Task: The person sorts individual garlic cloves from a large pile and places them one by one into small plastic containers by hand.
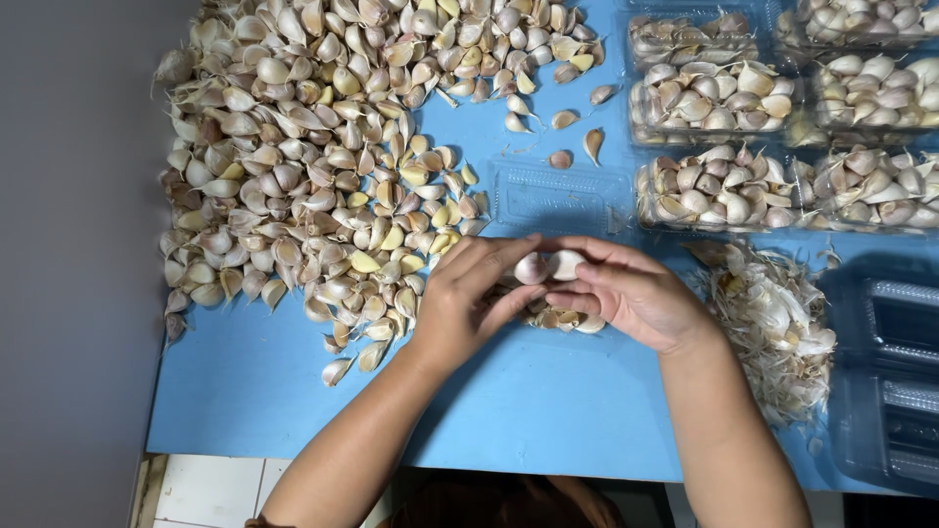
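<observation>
My left hand (pixel 468 305) and my right hand (pixel 631 293) meet over the middle of the blue table (pixel 548 401). Together they grip a small cluster of garlic cloves (pixel 548 266) between fingertips and thumbs. A few more cloves (pixel 562 318) lie under my hands. A large heap of loose garlic cloves (pixel 313 166) covers the table's left and far side. An open, empty clear plastic box (pixel 558 198) sits just beyond my hands.
Several clear boxes filled with cloves (pixel 724 191) stand at the far right. A pile of papery garlic skins (pixel 773 323) lies to the right of my right hand. Empty clear containers (pixel 895 391) are stacked at the right edge. A grey wall (pixel 68 264) borders the left.
</observation>
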